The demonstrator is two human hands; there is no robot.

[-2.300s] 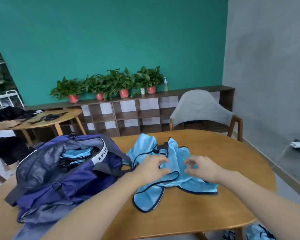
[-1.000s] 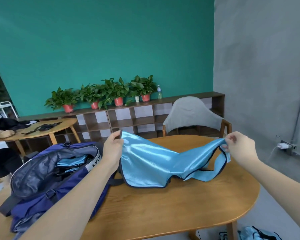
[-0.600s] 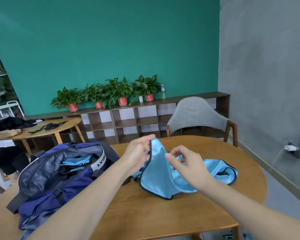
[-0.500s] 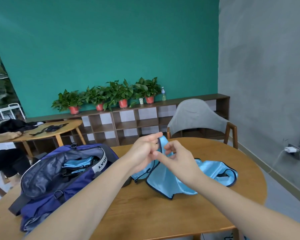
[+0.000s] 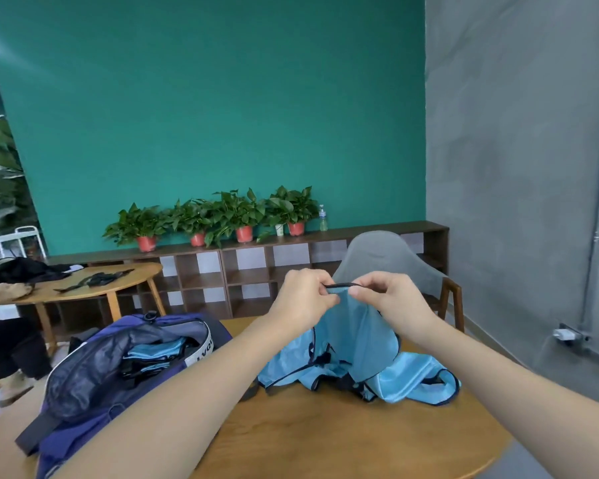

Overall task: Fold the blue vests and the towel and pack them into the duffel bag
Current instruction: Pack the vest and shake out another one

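A light blue vest (image 5: 357, 354) with dark trim hangs from both hands above the wooden table (image 5: 325, 440), its lower part bunched on the tabletop. My left hand (image 5: 301, 299) and my right hand (image 5: 391, 302) pinch its dark top edge close together. An open purple duffel bag (image 5: 118, 371) lies at the left of the table. Folded blue vests (image 5: 156, 354) show inside it. No towel is in view.
A grey chair (image 5: 388, 261) stands behind the table. A low shelf (image 5: 242, 267) with several potted plants lines the teal wall. A second round table (image 5: 94, 285) with dark items is at the left. A wall socket (image 5: 567, 335) sits low on the right.
Both hands have lifted the vest's top edge higher off the table and hold it stretched between them. More of the vest hangs below. The view has tilted upward.
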